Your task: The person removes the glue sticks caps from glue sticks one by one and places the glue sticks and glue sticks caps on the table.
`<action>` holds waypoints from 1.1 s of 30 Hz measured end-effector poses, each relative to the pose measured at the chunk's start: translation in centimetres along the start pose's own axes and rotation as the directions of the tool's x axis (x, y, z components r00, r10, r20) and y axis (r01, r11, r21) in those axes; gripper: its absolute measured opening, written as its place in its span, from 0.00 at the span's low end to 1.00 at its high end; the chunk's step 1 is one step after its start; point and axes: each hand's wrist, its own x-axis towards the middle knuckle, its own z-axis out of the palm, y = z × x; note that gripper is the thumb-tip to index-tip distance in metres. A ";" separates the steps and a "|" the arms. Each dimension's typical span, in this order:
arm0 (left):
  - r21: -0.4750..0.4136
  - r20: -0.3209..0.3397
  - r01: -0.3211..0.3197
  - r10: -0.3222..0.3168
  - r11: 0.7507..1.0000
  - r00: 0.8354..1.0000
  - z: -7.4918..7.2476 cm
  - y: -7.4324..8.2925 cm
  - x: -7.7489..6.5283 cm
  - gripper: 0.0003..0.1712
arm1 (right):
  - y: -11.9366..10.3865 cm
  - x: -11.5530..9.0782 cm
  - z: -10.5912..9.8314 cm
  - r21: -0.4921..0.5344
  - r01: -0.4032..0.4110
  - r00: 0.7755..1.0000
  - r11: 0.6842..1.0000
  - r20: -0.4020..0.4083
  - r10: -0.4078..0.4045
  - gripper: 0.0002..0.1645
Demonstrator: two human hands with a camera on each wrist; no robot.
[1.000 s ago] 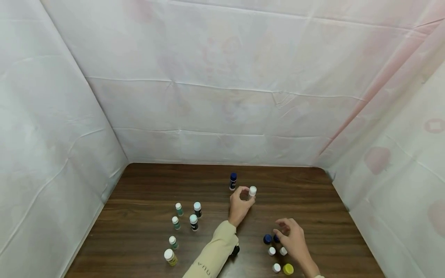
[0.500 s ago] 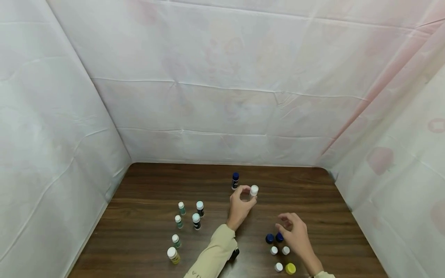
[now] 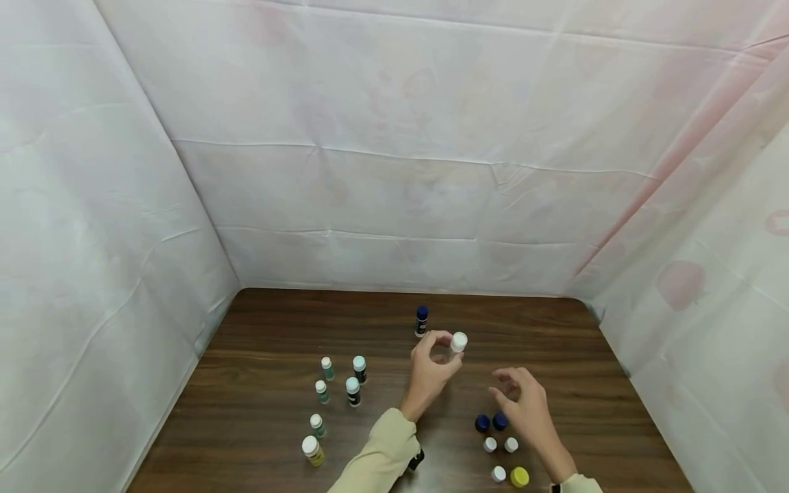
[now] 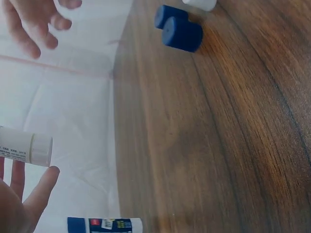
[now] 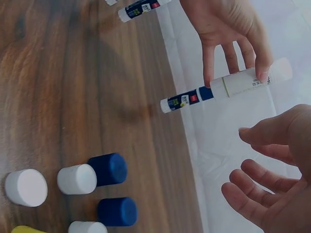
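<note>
A white glue stick [image 3: 458,342] with a printed label is pinched between the thumb and fingers of my left hand [image 3: 427,373], above the table. In the right wrist view the same white glue stick [image 5: 240,83] shows a paler, translucent upper end. My right hand [image 3: 524,404] hovers just beyond the loose caps, its fingers loosely bent around nothing. Behind my left hand a dark blue glue stick [image 3: 422,320] stands upright. Two blue caps [image 3: 491,422] lie nearest to my right hand, with several white caps [image 3: 490,445] and a yellow cap [image 3: 520,476] closer to me.
Left of my left arm stand several upright sticks: black ones [image 3: 353,392] with white tops, slim green ones [image 3: 322,392] and a yellow one [image 3: 312,452]. White cloth walls [image 3: 394,263] enclose the brown wooden table [image 3: 259,363] at the back and sides.
My left hand has raised the white glue stick slightly and shifted it right. My right hand has moved a little away from the blue caps. The head view has shifted slightly.
</note>
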 end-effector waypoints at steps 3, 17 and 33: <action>0.019 0.002 -0.016 0.016 1.000 1.000 -0.3 0.7 -0.2 0.16 | -0.4 0.3 -0.1 0.015 0.031 0.999 0.999 -0.007 -0.031 0.17; 0.034 0.035 -0.124 0.123 0.992 0.992 -1.8 2.3 -1.3 0.18 | -3.1 1.3 -0.3 0.070 0.163 0.986 0.984 -0.036 -0.161 0.20; 0.119 0.010 -0.093 0.092 0.989 0.996 -3.3 3.7 -2.9 0.17 | -6.5 1.8 -0.9 0.100 0.232 0.972 0.968 0.008 -0.234 0.26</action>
